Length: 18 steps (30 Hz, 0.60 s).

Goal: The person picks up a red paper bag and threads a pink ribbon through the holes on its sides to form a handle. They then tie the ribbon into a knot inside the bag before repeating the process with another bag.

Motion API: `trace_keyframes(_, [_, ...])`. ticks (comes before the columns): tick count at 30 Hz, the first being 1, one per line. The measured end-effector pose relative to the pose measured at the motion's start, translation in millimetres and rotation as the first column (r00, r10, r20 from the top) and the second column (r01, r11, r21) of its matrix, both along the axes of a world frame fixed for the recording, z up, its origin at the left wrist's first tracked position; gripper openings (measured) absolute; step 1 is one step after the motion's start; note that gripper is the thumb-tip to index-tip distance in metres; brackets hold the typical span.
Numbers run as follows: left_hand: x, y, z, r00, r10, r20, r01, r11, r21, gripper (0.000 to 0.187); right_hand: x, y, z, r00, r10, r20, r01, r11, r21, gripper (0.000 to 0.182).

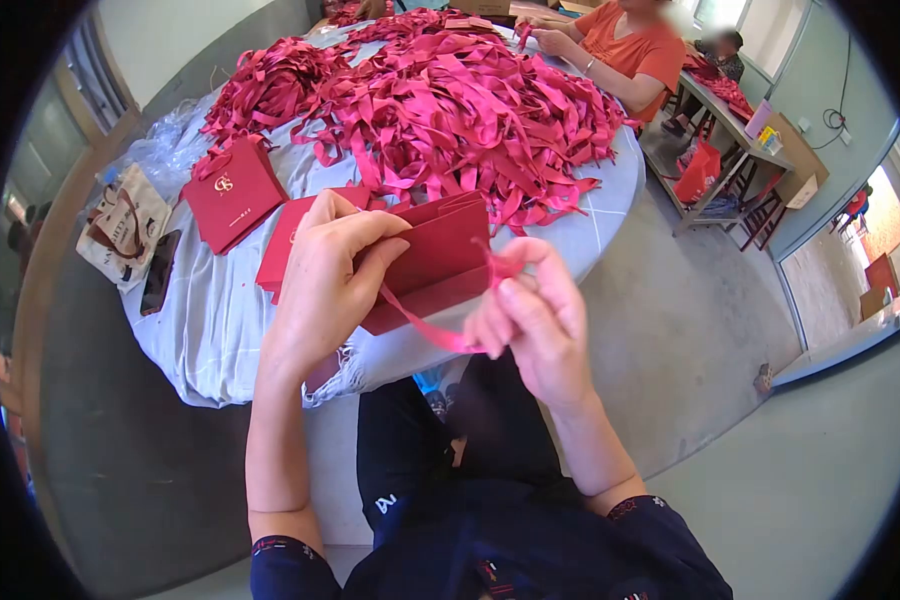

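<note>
A dark red paper gift bag (435, 245) is tilted in front of me over the table's near edge. My left hand (335, 265) pinches its upper left edge between thumb and fingers. A pink-red ribbon (425, 328) runs from the bag near my left hand across to my right hand (535, 320), whose fingers are closed on it at the bag's right side. Behind my left hand lie more red bags (280, 245) in a pile, partly hidden. Left of them a stack of red bags with gold lettering (233, 195) rests on the cloth.
A large heap of red ribbons (480, 110) covers much of the round table with its white cloth (205, 340). A phone (160, 272), a cloth pouch (125, 225) and clear plastic (175, 135) lie at left. Another person (635, 55) sits across; a side bench (730, 125) stands at right.
</note>
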<state>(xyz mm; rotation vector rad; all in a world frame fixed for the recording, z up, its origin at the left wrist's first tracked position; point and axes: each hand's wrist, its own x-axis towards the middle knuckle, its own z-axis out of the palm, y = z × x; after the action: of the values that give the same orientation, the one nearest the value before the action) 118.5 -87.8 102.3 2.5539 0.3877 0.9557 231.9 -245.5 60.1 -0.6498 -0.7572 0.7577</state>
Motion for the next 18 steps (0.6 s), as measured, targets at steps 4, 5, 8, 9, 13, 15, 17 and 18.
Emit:
trace_keyframes(4, [-6, -2, 2, 0.999, -0.041, -0.008, 0.038, 0.977, -0.211, 0.015, -4, 11, -5, 0.961, 0.121, 0.249, -0.073, 0.979, -0.193, 0.027])
trace_keyframes(5, [-7, -2, 2, 0.998, -0.06, -0.002, 0.057, 0.956, -0.286, 0.017, -7, 13, -6, 0.956, 0.11, 0.273, -0.051, 0.975, -0.214, 0.026])
trace_keyframes(8, [-9, 3, -4, 0.994, -0.09, 0.058, 0.104, 0.934, -0.341, 0.018, -12, 12, -3, 0.963, 0.081, 0.257, -0.025, 0.976, -0.216, 0.025])
trace_keyframes(9, [-10, 3, -4, 0.995, -0.083, 0.062, 0.099, 0.935, -0.341, 0.018, -13, 12, -2, 0.965, 0.045, 0.259, 0.006, 0.982, -0.19, 0.024])
trace_keyframes(13, [-12, 3, -6, 0.991, -0.098, 0.091, 0.129, 0.887, -0.443, 0.018, -11, 9, -1, 0.952, 0.01, 0.305, 0.047, 0.983, -0.18, 0.019])
trace_keyframes(15, [-12, 3, -7, 0.988, -0.111, 0.108, 0.148, 0.876, -0.46, 0.018, -15, 12, -2, 0.955, -0.022, 0.296, 0.077, 0.982, -0.175, 0.019])
trace_keyframes(17, [-15, 1, -5, 0.99, -0.11, 0.093, 0.141, 0.87, -0.472, 0.018, -20, 14, 1, 0.967, -0.111, 0.227, 0.151, 0.975, -0.165, 0.019])
trace_keyframes(18, [-15, 1, -4, 0.99, -0.105, 0.096, 0.139, 0.871, -0.471, 0.018, -21, 17, 0, 0.956, -0.157, 0.249, 0.194, 0.972, -0.131, 0.02])
